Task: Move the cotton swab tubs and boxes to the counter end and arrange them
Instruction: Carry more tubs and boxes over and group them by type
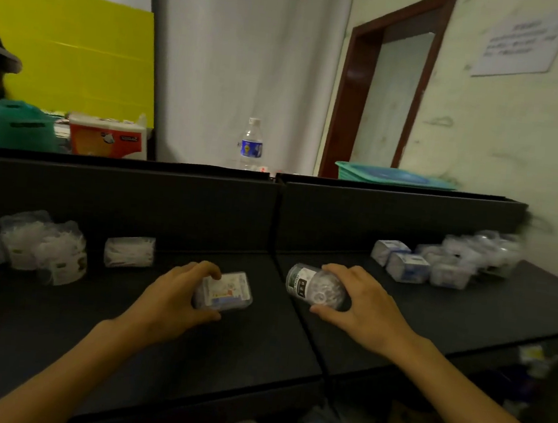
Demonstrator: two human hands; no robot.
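While left hand (172,298) grips a flat box (223,291) and right hand (361,302) a round tub (314,286), both mid-counter (466,317), they're prob. light, slick plastic; hold by sides.

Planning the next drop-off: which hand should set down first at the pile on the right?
Right. The right hand already grips a round tub and is nearer the pile; the left hand holds a flat box farther away.
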